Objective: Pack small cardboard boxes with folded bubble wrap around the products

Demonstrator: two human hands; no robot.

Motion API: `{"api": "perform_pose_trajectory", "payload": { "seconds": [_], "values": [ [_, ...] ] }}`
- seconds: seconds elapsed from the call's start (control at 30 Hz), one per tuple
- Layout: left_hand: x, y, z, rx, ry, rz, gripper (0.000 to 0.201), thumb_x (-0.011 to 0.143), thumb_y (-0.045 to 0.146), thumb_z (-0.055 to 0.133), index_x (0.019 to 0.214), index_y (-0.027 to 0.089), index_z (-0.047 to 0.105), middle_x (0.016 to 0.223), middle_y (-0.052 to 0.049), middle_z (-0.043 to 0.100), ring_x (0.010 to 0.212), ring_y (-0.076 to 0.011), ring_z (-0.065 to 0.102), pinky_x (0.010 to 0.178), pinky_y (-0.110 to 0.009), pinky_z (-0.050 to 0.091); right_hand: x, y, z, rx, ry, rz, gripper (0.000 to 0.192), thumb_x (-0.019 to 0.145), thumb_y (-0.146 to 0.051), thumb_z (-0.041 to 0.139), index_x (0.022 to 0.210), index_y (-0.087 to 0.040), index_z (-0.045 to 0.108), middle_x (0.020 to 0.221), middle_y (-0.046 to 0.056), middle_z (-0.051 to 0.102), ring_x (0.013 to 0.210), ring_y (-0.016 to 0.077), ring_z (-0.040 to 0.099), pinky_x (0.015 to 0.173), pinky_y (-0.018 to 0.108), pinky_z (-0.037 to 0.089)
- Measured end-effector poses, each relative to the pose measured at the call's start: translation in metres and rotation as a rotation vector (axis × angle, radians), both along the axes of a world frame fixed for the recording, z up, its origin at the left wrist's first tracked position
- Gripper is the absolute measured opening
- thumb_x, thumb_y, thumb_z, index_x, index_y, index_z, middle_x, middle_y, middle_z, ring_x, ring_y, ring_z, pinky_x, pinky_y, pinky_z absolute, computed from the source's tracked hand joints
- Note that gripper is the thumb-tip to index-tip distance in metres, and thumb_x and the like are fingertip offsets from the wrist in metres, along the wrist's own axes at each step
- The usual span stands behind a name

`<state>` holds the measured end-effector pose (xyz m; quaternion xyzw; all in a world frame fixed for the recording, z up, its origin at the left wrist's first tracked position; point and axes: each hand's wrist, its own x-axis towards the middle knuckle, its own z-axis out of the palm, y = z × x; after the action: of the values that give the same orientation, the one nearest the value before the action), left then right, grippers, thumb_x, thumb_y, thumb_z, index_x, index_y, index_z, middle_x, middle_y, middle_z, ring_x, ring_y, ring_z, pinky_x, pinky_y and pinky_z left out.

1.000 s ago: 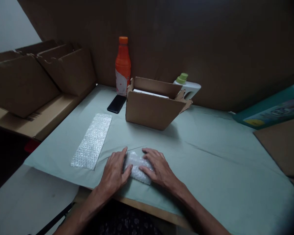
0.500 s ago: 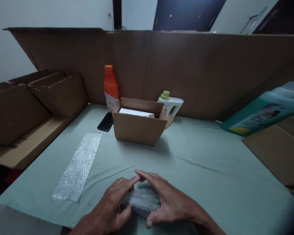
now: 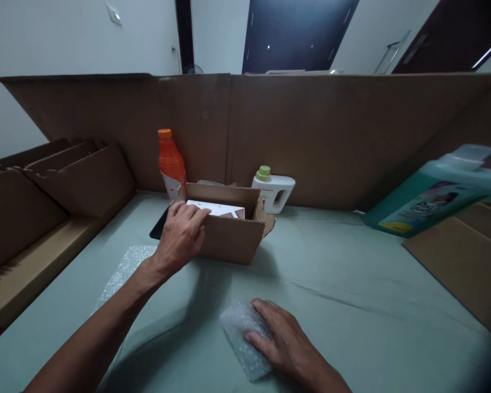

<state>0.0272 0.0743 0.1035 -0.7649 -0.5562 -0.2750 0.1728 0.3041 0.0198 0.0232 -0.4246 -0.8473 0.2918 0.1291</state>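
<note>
Cardboard walls ring the pale green cloth-covered table [image 3: 352, 262]. Left hand [image 3: 182, 234], up from the bundle a moment ago, curls loosely over the open brown cardboard box [image 3: 229, 240] holding a white carton [image 3: 215, 208]; right hand [image 3: 284, 341] presses flat on the bubble-wrapped bundle [image 3: 241, 338], whose loose wrap could unroll.

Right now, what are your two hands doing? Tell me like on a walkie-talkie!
Left hand open on front rim of small cardboard box. Right hand flat on bubble-wrapped bundle. Bubble wrap strip lies under left forearm; nothing blocking.
</note>
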Motion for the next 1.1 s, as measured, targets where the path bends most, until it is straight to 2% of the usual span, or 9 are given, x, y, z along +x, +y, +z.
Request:
{"api": "perform_pose_trajectory", "payload": {
  "seconds": [0.1,0.27,0.43,0.53,0.63,0.77,0.87,1.0,1.1],
  "values": [
    [-0.001,-0.003,-0.002,-0.027,-0.008,-0.003,0.023,0.087,0.008,0.047,0.098,0.019,0.064,0.089,-0.005,0.068,0.089,-0.0245,0.061,0.095,-0.046,0.043,0.01,0.001,0.02,-0.095,0.101,0.01,0.031,0.083,-0.029,0.062,0.114,-0.023,0.064,0.106,0.007,0.072,0.093,0.0247,0.068,0.082,0.036,0.054],
    [-0.003,-0.057,0.006,-0.074,-0.013,-0.035,0.022,0.091,0.008,0.045,0.098,0.02,0.063,0.088,-0.005,0.067,0.085,-0.0242,0.06,0.09,-0.047,0.044,0.025,0.002,0.06,-0.196,0.324,-0.062,0.017,0.087,-0.037,0.064,0.093,-0.021,0.065,0.086,0.002,0.07,0.08,0.0192,0.067,0.071,0.028,0.054],
    [0.005,-0.134,0.014,0.059,-0.115,0.024,0.039,0.089,0.009,0.055,0.126,0.022,0.057,0.114,-0.011,0.062,0.113,-0.0316,0.056,0.101,-0.056,0.043,0.026,-0.01,0.074,-0.141,0.378,-0.106,0.021,0.083,-0.039,0.071,0.092,-0.021,0.068,0.084,0.002,0.07,0.077,0.0183,0.066,0.07,0.027,0.054],
    [0.027,-0.18,-0.007,0.079,-0.338,-0.066,0.06,0.084,0.005,0.061,0.137,0.031,0.051,0.124,-0.009,0.057,0.129,-0.0309,0.049,0.107,-0.052,0.043,0.015,-0.029,0.069,-0.106,0.389,-0.11,0.019,0.084,-0.038,0.071,0.095,-0.022,0.068,0.088,0.002,0.072,0.079,0.019,0.068,0.072,0.028,0.055],
    [0.054,-0.208,-0.046,-0.21,-0.675,-0.165,0.061,0.086,0.015,0.062,0.143,0.028,0.046,0.126,-0.009,0.061,0.121,-0.0271,0.058,0.099,-0.042,0.053,-0.002,-0.05,0.059,-0.097,0.459,-0.093,0.022,0.084,-0.037,0.073,0.101,-0.024,0.068,0.097,0.004,0.073,0.086,0.0198,0.069,0.076,0.029,0.056],
    [0.069,-0.21,-0.077,-0.622,-1.042,-0.181,0.029,0.088,0.023,0.057,0.115,0.02,0.066,0.105,-0.007,0.073,0.094,-0.0222,0.069,0.084,-0.032,0.057,-0.014,-0.066,0.052,-0.178,0.453,0.052,0.02,0.083,-0.034,0.073,0.1,-0.023,0.068,0.097,0.005,0.072,0.089,0.0203,0.068,0.08,0.031,0.055],
    [0.06,-0.205,-0.073,-0.756,-1.094,-0.204,0.017,0.085,0.02,0.051,0.089,0.019,0.068,0.083,-0.003,0.069,0.079,-0.0178,0.064,0.076,-0.027,0.053,-0.003,-0.064,0.056,-0.186,0.431,0.059,0.045,0.083,-0.048,0.072,0.121,-0.025,0.065,0.117,0.01,0.07,0.103,0.0262,0.065,0.09,0.039,0.054],
    [0.05,-0.202,-0.062,-0.862,-1.01,-0.329,0.016,0.073,0.012,0.049,0.077,0.019,0.063,0.075,0.0,0.063,0.07,-0.0149,0.058,0.066,-0.023,0.046,0.004,-0.061,0.069,-0.236,0.312,0.136,0.087,0.076,-0.054,0.078,0.151,-0.029,0.042,0.139,0.013,0.06,0.121,0.0309,0.061,0.095,0.043,0.053],
    [0.05,-0.2,-0.061,-0.841,-0.953,-0.338,0.023,0.068,0.011,0.049,0.084,0.019,0.064,0.08,-0.001,0.067,0.075,-0.0167,0.061,0.068,-0.024,0.046,-0.009,-0.065,0.08,-0.209,0.096,0.182,0.057,0.081,-0.037,0.076,0.136,-0.031,0.059,0.123,0.007,0.071,0.107,0.0262,0.067,0.094,0.041,0.055]
  ]
}}
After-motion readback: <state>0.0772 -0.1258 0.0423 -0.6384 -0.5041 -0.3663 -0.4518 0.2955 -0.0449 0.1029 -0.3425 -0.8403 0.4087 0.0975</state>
